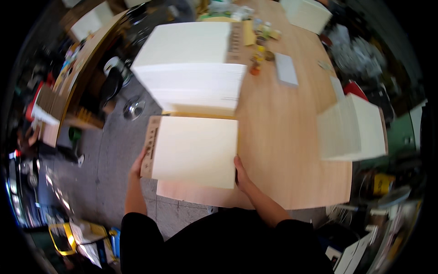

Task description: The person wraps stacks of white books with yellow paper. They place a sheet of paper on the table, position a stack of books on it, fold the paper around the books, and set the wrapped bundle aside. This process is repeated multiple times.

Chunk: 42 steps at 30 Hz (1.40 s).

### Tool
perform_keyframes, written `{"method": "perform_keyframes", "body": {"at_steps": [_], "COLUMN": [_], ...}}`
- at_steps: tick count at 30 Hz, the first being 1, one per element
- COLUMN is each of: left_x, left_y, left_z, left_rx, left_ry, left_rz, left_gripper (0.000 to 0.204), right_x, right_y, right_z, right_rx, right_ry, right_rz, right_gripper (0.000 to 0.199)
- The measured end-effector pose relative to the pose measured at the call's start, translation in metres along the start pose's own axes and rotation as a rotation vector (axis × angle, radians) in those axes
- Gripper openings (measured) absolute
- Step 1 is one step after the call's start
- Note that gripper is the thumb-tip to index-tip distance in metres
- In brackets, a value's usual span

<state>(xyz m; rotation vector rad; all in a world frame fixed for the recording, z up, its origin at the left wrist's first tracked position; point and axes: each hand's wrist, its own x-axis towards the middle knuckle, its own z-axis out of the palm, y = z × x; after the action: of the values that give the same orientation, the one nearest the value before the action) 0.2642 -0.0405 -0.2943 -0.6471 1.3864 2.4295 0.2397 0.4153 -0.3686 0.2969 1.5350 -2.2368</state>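
Far left: cluttered shelving and a second wooden bench (86, 55) with small items, blurred. Grey floor (114, 160) below it, a round metal chair base (133, 108) on the floor near the table corner.

Left hand (137, 165) grips the left edge of a cream envelope (194, 150), fingers curled under it, thumb side hidden. That edge has a brown flap strip (150, 146) with dark print, too blurred to make out. The envelope lies flat, roughly level, over the near left corner of the wooden table (283, 160); its left part overhangs the table edge above the floor. Can't tell if it rests on the table or is lifted just off it.

Just behind the envelope: tall stack of the same cream envelopes (191, 68), brown flap strip on its right side, stack sitting at the table's left edge. Near edge of the stack is just beside the far edge of the held envelope.

Right hand (240, 173) clamps the envelope's right edge near the lower corner, thumb on top, fingers underneath out of view. Both forearms come up from dark sleeves at the bottom.

Mid table, farther back: cluster of small jars and bits (262, 41), then a grey flat pad (286, 68).

Right: another cream stack (353, 130) at the table's right edge, well apart from the hands. One more pale stack (305, 13) at the far end. Clutter beyond the right edge, unclear.
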Motion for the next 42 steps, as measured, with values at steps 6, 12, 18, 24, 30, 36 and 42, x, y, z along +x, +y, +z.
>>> {"method": "perform_keyframes", "body": {"at_steps": [6, 12, 18, 24, 30, 36, 42], "left_x": [-0.026, -0.041, 0.006, 0.009, 0.037, 0.041, 0.045], "left_y": [0.076, 0.038, -0.082, -0.207, -0.300, -0.301, -0.289], "left_z": [0.051, 0.364, 0.737, 1.017, 1.113, 1.132, 1.138], "left_rx": [0.001, 0.288, 0.632, 1.256, 1.661, 1.941, 1.759], "left_ry": [0.524, 0.324, -0.412, -1.196, -1.304, -1.312, -1.389], "left_rz": [0.570, 1.093, 0.945, 1.065, 1.502, 1.250, 1.195], "left_gripper": [0.054, 0.031, 0.030, 0.037, 0.044, 0.032, 0.026], "right_x": [-0.083, -0.226, -0.249, -0.249, -0.255, -0.254, -0.250], "right_y": [-0.021, -0.102, -0.146, -0.142, -0.154, -0.151, -0.147], "right_z": [-0.200, -0.514, -0.609, -0.632, -0.630, -0.630, -0.630], "right_rx": [-1.015, -1.431, -1.605, -1.198, -1.098, -1.162, -1.089], "right_ry": [0.258, 1.170, 1.382, 1.384, 1.322, 1.358, 1.378], "right_rz": [-0.324, -0.406, -0.397, 0.010, 0.093, 0.024, -0.010], "right_gripper": [0.046, 0.029, 0.029, 0.041, 0.045, 0.041, 0.037]}}
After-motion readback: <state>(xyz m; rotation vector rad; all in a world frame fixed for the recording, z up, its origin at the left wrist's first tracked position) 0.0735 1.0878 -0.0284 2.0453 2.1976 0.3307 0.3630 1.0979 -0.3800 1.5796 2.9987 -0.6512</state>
